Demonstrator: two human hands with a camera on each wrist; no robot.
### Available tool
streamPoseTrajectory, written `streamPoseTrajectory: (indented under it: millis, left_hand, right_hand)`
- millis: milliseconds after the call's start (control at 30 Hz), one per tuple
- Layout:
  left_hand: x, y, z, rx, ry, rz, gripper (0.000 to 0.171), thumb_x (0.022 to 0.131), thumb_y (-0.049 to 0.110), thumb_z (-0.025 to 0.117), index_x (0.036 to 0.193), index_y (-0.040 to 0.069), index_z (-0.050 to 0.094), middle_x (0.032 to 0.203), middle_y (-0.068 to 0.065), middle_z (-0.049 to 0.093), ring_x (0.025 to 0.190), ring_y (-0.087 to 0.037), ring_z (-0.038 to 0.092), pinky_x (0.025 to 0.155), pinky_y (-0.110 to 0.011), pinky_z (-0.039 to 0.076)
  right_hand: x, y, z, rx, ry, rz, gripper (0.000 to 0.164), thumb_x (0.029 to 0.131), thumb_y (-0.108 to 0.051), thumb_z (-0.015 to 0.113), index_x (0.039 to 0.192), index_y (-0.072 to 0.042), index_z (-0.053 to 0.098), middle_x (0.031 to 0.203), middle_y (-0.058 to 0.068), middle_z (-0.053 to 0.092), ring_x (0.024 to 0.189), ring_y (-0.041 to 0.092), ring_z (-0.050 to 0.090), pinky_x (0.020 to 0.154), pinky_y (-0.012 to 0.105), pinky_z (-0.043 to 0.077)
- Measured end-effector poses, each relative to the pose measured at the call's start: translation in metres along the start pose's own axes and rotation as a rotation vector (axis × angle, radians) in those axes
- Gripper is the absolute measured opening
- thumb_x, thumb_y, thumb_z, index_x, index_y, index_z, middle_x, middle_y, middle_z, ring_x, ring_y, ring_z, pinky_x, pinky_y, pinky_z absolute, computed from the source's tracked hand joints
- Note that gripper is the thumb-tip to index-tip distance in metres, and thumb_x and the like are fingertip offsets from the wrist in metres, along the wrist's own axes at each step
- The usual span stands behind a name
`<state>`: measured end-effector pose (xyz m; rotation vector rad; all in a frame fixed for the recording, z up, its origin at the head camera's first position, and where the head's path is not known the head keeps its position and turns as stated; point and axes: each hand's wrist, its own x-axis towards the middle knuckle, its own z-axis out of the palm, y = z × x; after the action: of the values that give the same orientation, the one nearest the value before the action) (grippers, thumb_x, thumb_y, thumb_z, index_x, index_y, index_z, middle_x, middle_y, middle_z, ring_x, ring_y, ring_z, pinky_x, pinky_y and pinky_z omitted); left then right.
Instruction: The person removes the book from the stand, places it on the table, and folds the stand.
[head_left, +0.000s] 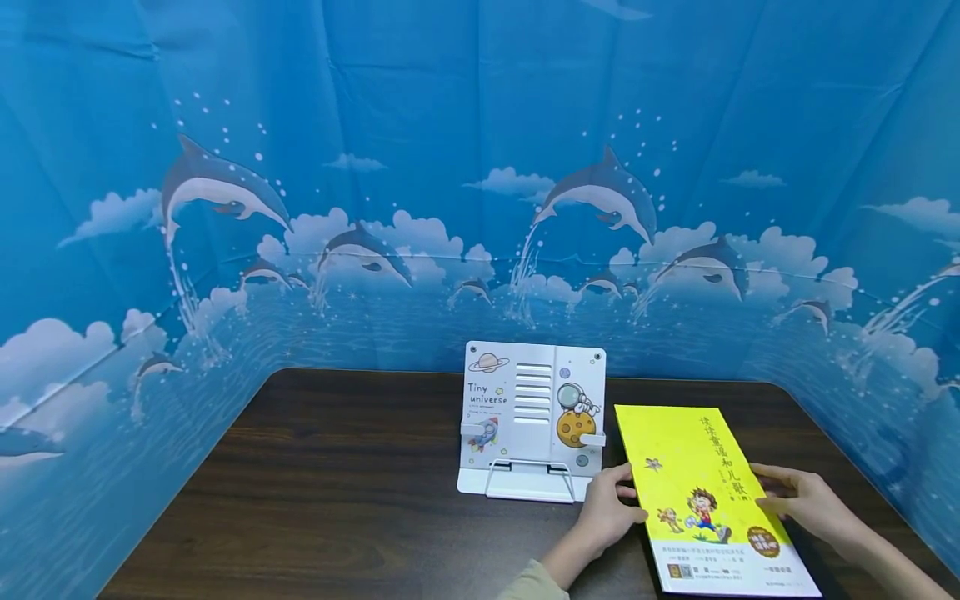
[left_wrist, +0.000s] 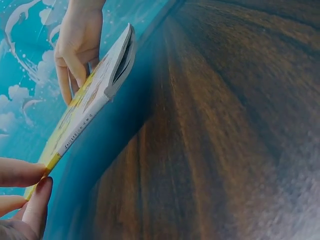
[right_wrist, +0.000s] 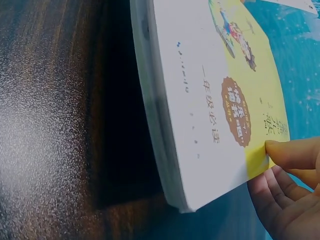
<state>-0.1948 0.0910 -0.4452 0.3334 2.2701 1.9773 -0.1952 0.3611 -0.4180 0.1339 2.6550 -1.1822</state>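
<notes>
Your left hand (head_left: 606, 510) and right hand (head_left: 812, 500), over the dark surface (head_left: 337, 483), pinch the yellow book (head_left: 697, 475) by opposite edges at lower right; uneven pressure could drop it, a leftward swing could bump the white stand (head_left: 534, 442), mid-frame.

Book (head_left: 678, 475) right of stand (head_left: 534, 433), table (head_left: 337, 483) beneath, backdrop (head_left: 420, 125) behind

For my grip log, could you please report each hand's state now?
Left hand: holding the nursery rhyme book by its spine.
Right hand: holding the nursery rhyme book's opposite edge.
</notes>
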Motion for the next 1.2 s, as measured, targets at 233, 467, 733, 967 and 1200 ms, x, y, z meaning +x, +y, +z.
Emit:
streamPoseTrajectory:
  millis: [233, 467, 733, 967, 1200]
  left_hand:
    - [0.002, -0.003, 0.001, 0.021, -0.015, -0.026, 0.058, 0.062, -0.017, 0.069, 0.116, 0.0, 0.059, 0.096, 0.002, 0.058, 0.077, -0.007, 0.055, 0.059, -0.018, 0.048]
    - [0.0, -0.008, 0.006, 0.07, -0.003, -0.054, 0.059, 0.058, -0.017, 0.071, 0.114, -0.006, 0.058, 0.097, -0.002, 0.059, 0.075, -0.006, 0.055, 0.058, -0.018, 0.048]
    - [-0.003, -0.009, 0.01, 0.172, 0.036, 0.0, 0.058, 0.055, -0.016, 0.073, 0.111, -0.01, 0.059, 0.095, -0.011, 0.06, 0.072, -0.007, 0.057, 0.057, -0.017, 0.048]
    - [-0.003, -0.007, 0.012, 0.302, 0.044, 0.065, 0.054, 0.055, -0.01, 0.074, 0.107, -0.009, 0.061, 0.087, -0.008, 0.057, 0.069, -0.005, 0.055, 0.061, -0.014, 0.044]
    - [-0.003, -0.01, 0.01, 0.31, 0.048, 0.092, 0.05, 0.057, -0.008, 0.073, 0.106, -0.009, 0.061, 0.089, -0.008, 0.057, 0.07, -0.005, 0.052, 0.062, -0.014, 0.044]
  right_hand:
    - [0.003, 0.003, 0.001, -0.001, -0.006, 0.019, 0.067, 0.08, -0.01, 0.064, 0.13, 0.017, 0.03, 0.099, 0.016, 0.061, 0.079, 0.02, 0.056, 0.065, 0.034, 0.05]
    - [0.008, 0.01, 0.003, 0.037, -0.038, 0.055, 0.063, 0.081, -0.008, 0.06, 0.131, 0.016, 0.03, 0.094, 0.012, 0.06, 0.073, 0.021, 0.053, 0.062, 0.033, 0.043]
    - [0.011, 0.014, 0.009, 0.034, -0.064, 0.079, 0.063, 0.081, -0.006, 0.059, 0.13, 0.019, 0.029, 0.096, 0.013, 0.06, 0.075, 0.02, 0.055, 0.063, 0.033, 0.046]
    - [0.012, 0.014, 0.009, 0.01, -0.06, 0.078, 0.063, 0.081, -0.007, 0.06, 0.13, 0.019, 0.029, 0.099, 0.017, 0.058, 0.074, 0.02, 0.053, 0.063, 0.033, 0.045]
    - [0.014, 0.013, 0.011, 0.01, -0.042, 0.088, 0.063, 0.08, -0.006, 0.06, 0.13, 0.018, 0.031, 0.102, 0.021, 0.056, 0.074, 0.019, 0.052, 0.063, 0.033, 0.045]
